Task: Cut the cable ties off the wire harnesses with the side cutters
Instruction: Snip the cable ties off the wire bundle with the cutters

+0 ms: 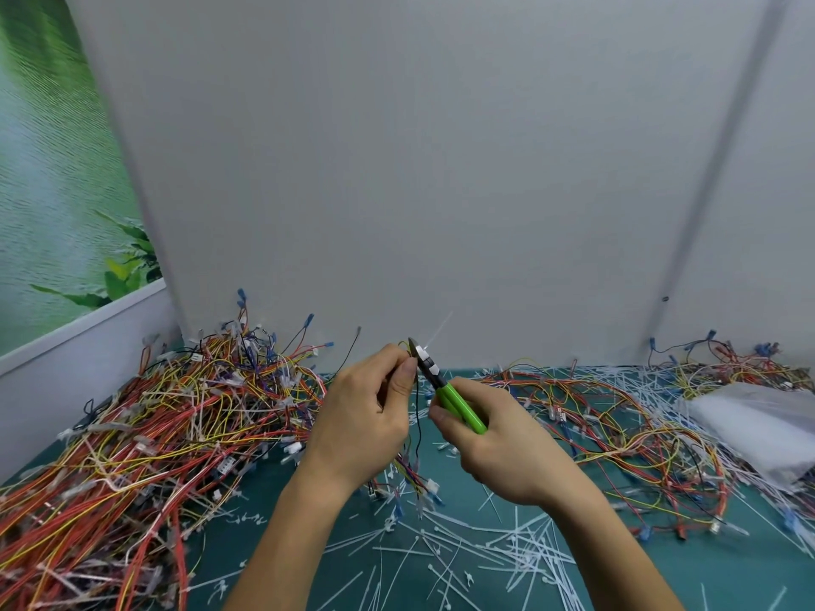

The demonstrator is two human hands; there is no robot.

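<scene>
My left hand (366, 412) pinches a thin wire harness (416, 434) between thumb and fingers, held up above the green mat; its wires hang down to white connectors near the mat. My right hand (498, 438) grips the green-handled side cutters (445, 390), whose jaws meet the harness just beside my left fingertips. A white cable tie (434, 335) sticks up and to the right from the jaws. A big heap of tied red, yellow and orange harnesses (154, 425) lies on the left.
Loose harnesses (617, 416) spread over the right side of the green mat (308, 513). Several cut white ties (507, 549) litter the front. A clear plastic bag (758, 421) lies at the far right. A grey wall (441, 169) stands close behind.
</scene>
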